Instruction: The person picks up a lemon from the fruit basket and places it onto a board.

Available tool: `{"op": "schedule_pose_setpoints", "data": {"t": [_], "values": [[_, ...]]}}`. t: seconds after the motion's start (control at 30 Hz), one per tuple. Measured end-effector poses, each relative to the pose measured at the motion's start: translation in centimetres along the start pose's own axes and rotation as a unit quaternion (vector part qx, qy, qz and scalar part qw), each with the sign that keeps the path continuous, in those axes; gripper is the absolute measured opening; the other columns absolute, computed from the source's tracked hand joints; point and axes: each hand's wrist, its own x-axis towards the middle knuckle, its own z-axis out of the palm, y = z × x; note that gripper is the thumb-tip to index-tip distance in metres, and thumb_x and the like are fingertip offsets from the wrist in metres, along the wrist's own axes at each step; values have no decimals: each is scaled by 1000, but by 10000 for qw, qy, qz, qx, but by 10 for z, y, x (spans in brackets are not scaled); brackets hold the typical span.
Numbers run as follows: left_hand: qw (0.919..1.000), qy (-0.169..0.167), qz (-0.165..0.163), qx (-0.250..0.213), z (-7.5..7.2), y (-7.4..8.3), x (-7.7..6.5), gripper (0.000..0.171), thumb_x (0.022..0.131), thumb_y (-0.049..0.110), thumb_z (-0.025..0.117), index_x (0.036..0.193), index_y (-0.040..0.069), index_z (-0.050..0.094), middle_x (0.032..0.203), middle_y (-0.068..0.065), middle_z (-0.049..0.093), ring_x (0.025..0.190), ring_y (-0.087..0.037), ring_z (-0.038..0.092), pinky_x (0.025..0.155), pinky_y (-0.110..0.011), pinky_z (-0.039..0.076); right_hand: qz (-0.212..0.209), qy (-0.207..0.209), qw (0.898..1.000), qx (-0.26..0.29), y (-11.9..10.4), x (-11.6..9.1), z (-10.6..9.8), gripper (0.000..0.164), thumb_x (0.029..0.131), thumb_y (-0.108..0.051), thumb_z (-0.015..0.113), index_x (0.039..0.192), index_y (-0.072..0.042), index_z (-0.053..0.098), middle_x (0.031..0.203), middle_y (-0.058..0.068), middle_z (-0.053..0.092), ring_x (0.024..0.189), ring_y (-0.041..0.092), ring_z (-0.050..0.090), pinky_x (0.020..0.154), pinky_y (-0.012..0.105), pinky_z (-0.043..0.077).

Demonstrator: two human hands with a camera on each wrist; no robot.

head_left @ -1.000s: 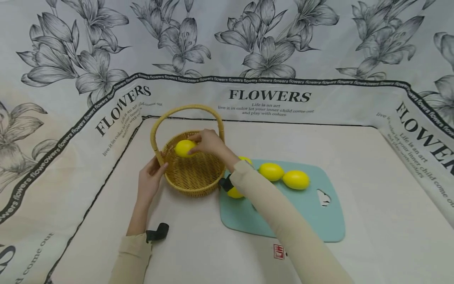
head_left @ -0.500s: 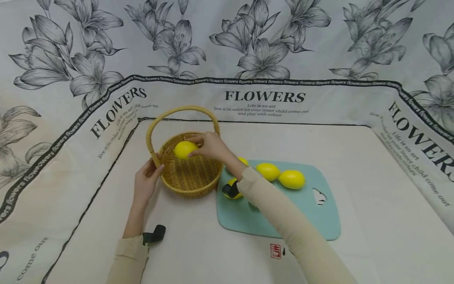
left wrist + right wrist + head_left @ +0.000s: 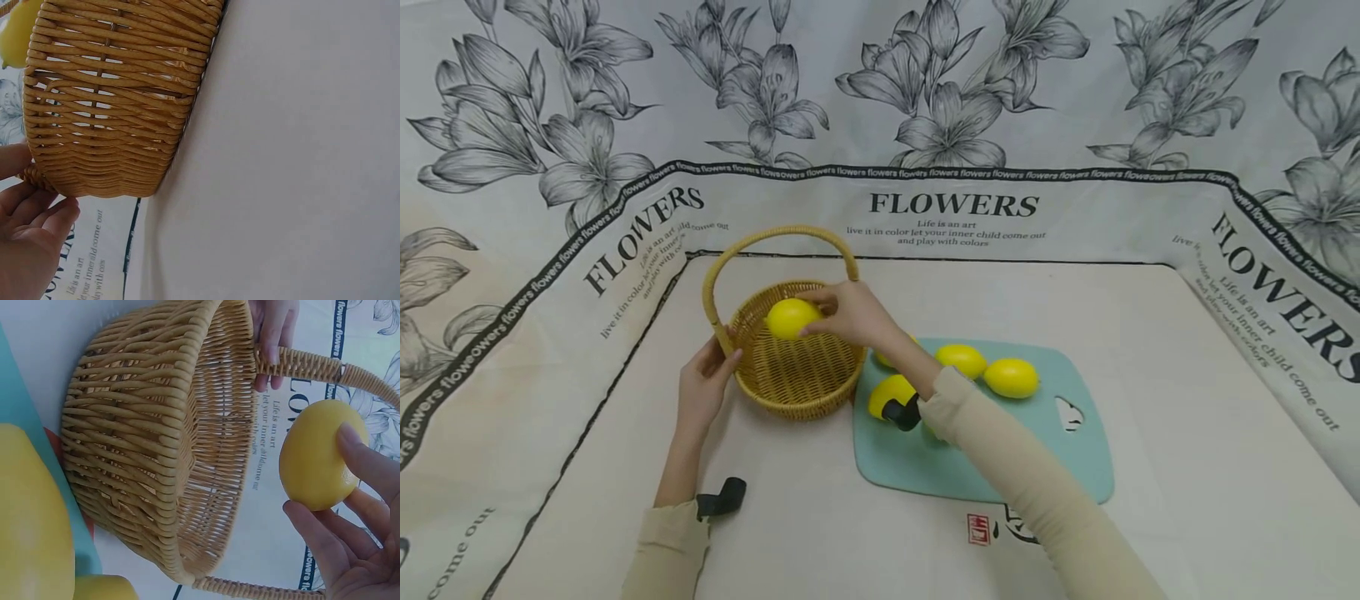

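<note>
A round wicker basket (image 3: pixel 801 387) with a tall arched handle stands on the left part of the table. My left hand (image 3: pixel 703 387) grips the base of its handle at the left rim, thumb on one side and fingers on the other. Above the basket's opening my right hand (image 3: pixel 853 315) holds a yellow lemon (image 3: pixel 793 319) between thumb and fingertips. In the right wrist view the lemon (image 3: pixel 320 456) is apart from the rim. The left wrist view shows the woven outer wall (image 3: pixel 119 94) close up, with the left fingers (image 3: pixel 47 219) at its handle joint.
A light teal cutting board (image 3: pixel 985 458) lies right beside the basket. Several lemons rest on it, among them one at the right (image 3: pixel 1011 378) and one near the left edge (image 3: pixel 889 396). My right forearm (image 3: pixel 1015 467) crosses over the board and hides part of it.
The whole head view has shifted slightly left. Both hands keep their holds; the lemon stays over the basket, and the right wrist has drifted a little to the right relative to the board.
</note>
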Motion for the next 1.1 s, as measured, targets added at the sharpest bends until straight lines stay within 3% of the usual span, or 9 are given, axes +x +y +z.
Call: {"op": "schedule_pose_setpoints", "data": {"t": [0.13,0.4,0.63,0.9,1.1], "values": [[10000,0,-25,78,0,0,0,53,97,24,61,144,6,44,144,-8,48,130,-25,46,103,-28,43,-22,54,9999,108,-5,-9,-6,58,77,-32,82,130,-19,63,124,2,65,110,20,63,92,29,52],[9997,-24,-152,-206,-1,0,2,52,96,12,61,144,3,42,142,-14,48,130,-30,45,95,-14,45,-119,177,9990,397,-9,-29,-16,57,77,-29,82,130,-18,63,129,3,62,111,20,62,93,27,52],[9998,-6,-78,-187,1,0,0,52,96,17,61,144,4,43,143,-12,48,130,-27,46,96,-16,45,-244,236,9979,556,-5,-47,-23,54,79,-25,81,130,-17,63,125,3,64,109,18,63,90,24,52],[9998,27,73,-197,1,1,0,52,96,16,62,143,3,45,142,-12,49,129,-27,47,99,-16,43,-91,321,9977,591,-1,-61,-30,55,79,-26,81,130,-19,63,127,5,63,111,20,63,88,26,54],[9997,-81,-41,-208,1,28,-9,51,96,8,59,142,-5,41,142,-19,46,130,-33,45,94,-13,44,-108,384,9968,686,1,-71,-33,55,79,-22,81,130,-16,62,131,9,60,109,22,64,82,24,56]]}}
